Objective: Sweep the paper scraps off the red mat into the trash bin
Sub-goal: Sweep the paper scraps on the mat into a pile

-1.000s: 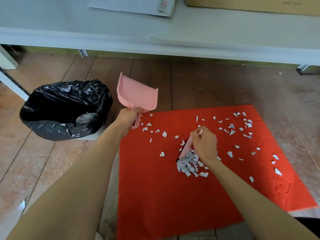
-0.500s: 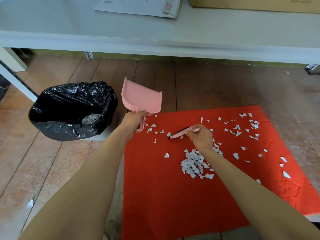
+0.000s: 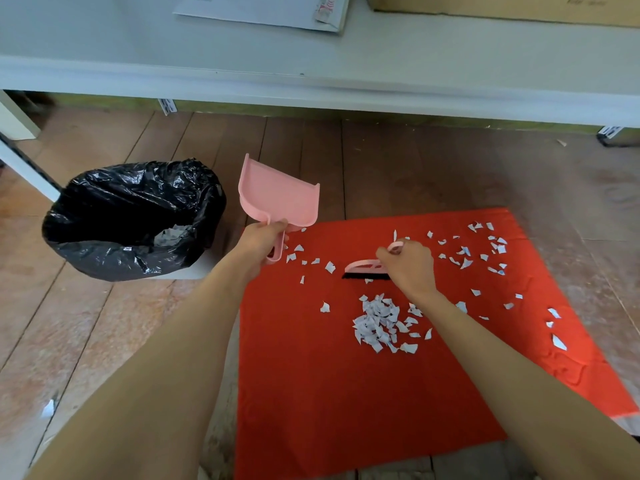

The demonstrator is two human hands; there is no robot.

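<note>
Paper scraps [image 3: 379,322] lie on the red mat [image 3: 346,403]: one heap near the mat's middle, loose bits scattered along the far edge and out to the right side. Pink brush [image 3: 363,268] is just beyond the heap, black bristles down on the mat. Right hand [image 3: 410,268] has its fingers curled round the brush handle. Left hand [image 3: 259,239] grips the handle of a pink dustpan [image 3: 280,199], pan tilted up by the mat's far left corner, between mat and trash bin [image 3: 131,220]. The bin has a black liner, stands on the wooden floor [image 3: 415,168] left of the mat, and has white scraps inside. Beyond, a white surface [image 3: 311,64] carries papers [image 3: 263,8] and a cardboard box [image 3: 502,8].
</note>
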